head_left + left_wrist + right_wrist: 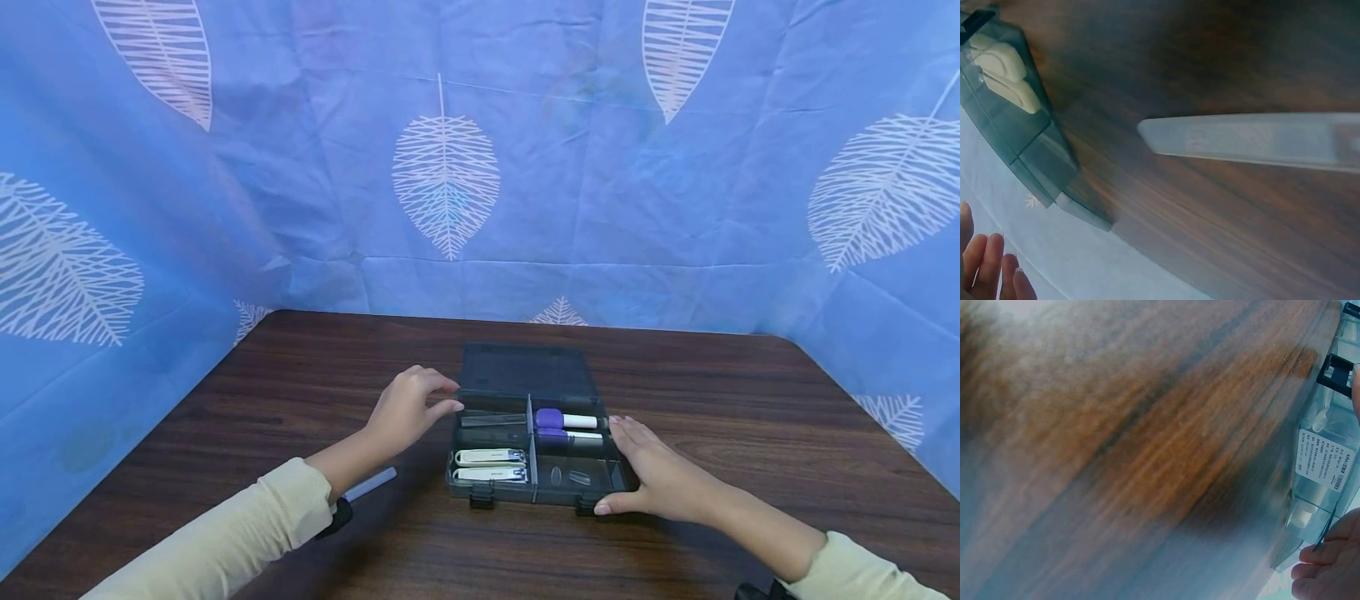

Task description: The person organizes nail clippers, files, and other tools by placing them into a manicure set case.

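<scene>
A dark see-through plastic box (534, 493) sits on the table with its lid (528, 371) laid back behind it. Two pale nail clippers (491, 465) lie side by side in its front left compartment. Behind them is a long dark flat piece (492, 421). Two purple-and-white tubes (570, 421) fill the back right compartment; small clear pieces (567, 477) show in the front right one. My left hand (411, 408) is at the box's left back side, thumb and fingers extended apart. My right hand (660, 471) rests along the right side, thumb at the front corner by a latch (1337, 375).
A pale flat strip (1229, 140) lies on the table left of the box, partly behind my left wrist in the head view. A printed label (1324, 459) shows on the box's side. Blue leaf-patterned cloth (525, 183) hangs around the wooden table (337, 350).
</scene>
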`<action>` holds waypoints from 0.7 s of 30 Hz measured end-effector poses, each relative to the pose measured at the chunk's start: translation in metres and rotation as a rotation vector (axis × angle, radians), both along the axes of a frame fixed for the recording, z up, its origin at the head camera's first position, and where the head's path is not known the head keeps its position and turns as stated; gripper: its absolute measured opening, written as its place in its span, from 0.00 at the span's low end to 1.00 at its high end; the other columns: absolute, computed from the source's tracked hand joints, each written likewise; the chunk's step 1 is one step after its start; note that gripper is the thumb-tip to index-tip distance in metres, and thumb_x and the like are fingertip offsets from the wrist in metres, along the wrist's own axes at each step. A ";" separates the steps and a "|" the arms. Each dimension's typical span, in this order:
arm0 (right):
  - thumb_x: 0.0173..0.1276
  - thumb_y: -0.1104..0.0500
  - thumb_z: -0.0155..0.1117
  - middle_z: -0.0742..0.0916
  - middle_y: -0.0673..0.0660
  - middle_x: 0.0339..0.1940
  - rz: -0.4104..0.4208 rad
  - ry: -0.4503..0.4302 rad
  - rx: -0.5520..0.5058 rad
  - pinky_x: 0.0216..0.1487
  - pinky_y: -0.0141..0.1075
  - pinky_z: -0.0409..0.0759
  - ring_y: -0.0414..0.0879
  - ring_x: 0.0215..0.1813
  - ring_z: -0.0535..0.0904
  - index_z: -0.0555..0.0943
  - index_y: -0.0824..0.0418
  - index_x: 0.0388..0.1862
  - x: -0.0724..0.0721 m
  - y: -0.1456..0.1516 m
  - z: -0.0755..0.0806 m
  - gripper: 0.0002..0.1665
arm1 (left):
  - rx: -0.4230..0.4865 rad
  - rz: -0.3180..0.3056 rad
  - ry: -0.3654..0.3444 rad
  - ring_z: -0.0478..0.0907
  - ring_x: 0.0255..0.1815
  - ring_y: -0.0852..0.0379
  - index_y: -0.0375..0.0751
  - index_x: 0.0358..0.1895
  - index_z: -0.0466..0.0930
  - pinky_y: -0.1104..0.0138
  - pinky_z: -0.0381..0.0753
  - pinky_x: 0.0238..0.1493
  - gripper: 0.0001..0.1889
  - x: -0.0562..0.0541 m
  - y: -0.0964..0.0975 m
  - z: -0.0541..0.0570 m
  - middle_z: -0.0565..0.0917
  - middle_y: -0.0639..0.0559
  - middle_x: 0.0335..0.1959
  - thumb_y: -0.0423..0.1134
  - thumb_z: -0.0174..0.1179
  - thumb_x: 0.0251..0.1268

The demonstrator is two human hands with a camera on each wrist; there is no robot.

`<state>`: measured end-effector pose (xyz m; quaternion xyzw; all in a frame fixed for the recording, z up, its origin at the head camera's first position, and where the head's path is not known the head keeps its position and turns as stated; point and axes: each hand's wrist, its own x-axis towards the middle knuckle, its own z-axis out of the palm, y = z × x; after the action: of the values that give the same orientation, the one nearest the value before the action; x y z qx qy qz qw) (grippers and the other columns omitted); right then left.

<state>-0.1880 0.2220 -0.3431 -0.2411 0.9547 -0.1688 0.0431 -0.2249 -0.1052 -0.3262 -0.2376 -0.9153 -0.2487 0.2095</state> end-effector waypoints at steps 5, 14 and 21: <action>0.45 0.26 0.63 0.60 0.77 0.69 -0.001 0.003 0.003 0.62 0.65 0.58 0.72 0.70 0.52 0.54 0.78 0.68 0.001 0.000 0.001 0.70 | 0.045 0.007 -0.020 0.79 0.41 0.53 0.39 0.40 0.85 0.62 0.79 0.39 0.13 0.010 -0.010 0.000 0.86 0.49 0.38 0.41 0.67 0.51; 0.45 0.26 0.63 0.60 0.77 0.69 -0.003 -0.004 0.005 0.61 0.65 0.59 0.72 0.70 0.52 0.54 0.77 0.69 0.000 0.000 0.002 0.70 | 0.112 0.030 -0.022 0.79 0.43 0.53 0.40 0.41 0.84 0.59 0.80 0.38 0.14 0.026 -0.033 -0.007 0.85 0.50 0.40 0.40 0.68 0.50; 0.45 0.26 0.63 0.60 0.77 0.69 0.001 -0.001 0.008 0.61 0.65 0.59 0.72 0.70 0.52 0.54 0.78 0.68 0.000 -0.001 0.001 0.70 | 0.135 0.090 -0.032 0.79 0.40 0.53 0.40 0.42 0.84 0.64 0.77 0.33 0.15 0.036 -0.053 -0.015 0.85 0.49 0.40 0.38 0.69 0.49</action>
<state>-0.1878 0.2210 -0.3417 -0.2412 0.9553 -0.1649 0.0447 -0.1886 -0.1584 -0.3412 -0.1776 -0.9094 -0.3041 0.2212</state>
